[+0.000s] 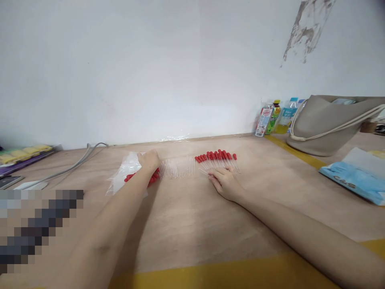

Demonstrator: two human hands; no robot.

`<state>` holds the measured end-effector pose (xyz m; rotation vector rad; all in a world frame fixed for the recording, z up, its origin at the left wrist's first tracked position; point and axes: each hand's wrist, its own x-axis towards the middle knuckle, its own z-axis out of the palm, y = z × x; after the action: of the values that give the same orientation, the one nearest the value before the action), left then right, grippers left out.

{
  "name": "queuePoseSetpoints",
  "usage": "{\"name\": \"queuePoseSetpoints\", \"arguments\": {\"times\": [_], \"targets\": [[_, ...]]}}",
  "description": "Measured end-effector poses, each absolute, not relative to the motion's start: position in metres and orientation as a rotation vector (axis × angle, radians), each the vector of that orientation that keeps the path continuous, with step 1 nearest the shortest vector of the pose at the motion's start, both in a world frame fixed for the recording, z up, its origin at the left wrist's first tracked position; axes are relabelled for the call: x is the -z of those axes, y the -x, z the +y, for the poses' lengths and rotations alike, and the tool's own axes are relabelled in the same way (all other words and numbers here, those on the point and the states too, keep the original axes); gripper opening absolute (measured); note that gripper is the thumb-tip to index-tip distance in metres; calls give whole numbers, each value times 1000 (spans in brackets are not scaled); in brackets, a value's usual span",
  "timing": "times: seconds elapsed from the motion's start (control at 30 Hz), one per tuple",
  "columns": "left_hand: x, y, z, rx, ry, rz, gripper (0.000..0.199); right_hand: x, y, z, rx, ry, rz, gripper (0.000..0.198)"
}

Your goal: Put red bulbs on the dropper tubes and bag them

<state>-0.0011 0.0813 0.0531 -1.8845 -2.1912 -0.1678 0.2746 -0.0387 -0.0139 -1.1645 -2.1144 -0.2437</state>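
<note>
My left hand is over a clear plastic bag and a pile of red rubber bulbs. Its fingertips are mostly hidden, so I cannot tell whether it grips a bulb. Right of it lies a row of thin clear tubes without bulbs. My right hand rests low by the droppers, fingers bent together around the end of a thin clear tube that points left. Just beyond these fingers several droppers with red bulbs lie side by side, their lower ends partly covered by the hand.
A grey cable and a phone lie at the left. Drink bottles, a carton and a grey-beige bag stand at the back right. A blue tissue pack lies right. The wall closes the back.
</note>
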Motion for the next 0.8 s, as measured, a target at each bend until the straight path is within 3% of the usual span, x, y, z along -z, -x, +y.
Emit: {"name": "queuePoseSetpoints", "arguments": {"times": [0.2, 0.3, 0.43, 0.63, 0.8], "targets": [[-65, -13, 47, 360, 1941, -2051, 26, 13, -275, -40, 193, 1162, -2105, 17], [-49, -27, 6, 580, 2384, -1612, 27, 14, -276, -39, 139, 1129, -2089, 14], [-14, -38, -37, 563, 2723, -1156, 28, 17, -277, -37, 83, 1107, -2076, 12], [1, -43, -45, 820, 2825, -1203, 19, 18, -276, -37, 76, 994, -2095, 24], [0, -46, -44, 1076, 2804, -1235, 16, 14, -269, -47, 17, 904, -2085, 21]]}}
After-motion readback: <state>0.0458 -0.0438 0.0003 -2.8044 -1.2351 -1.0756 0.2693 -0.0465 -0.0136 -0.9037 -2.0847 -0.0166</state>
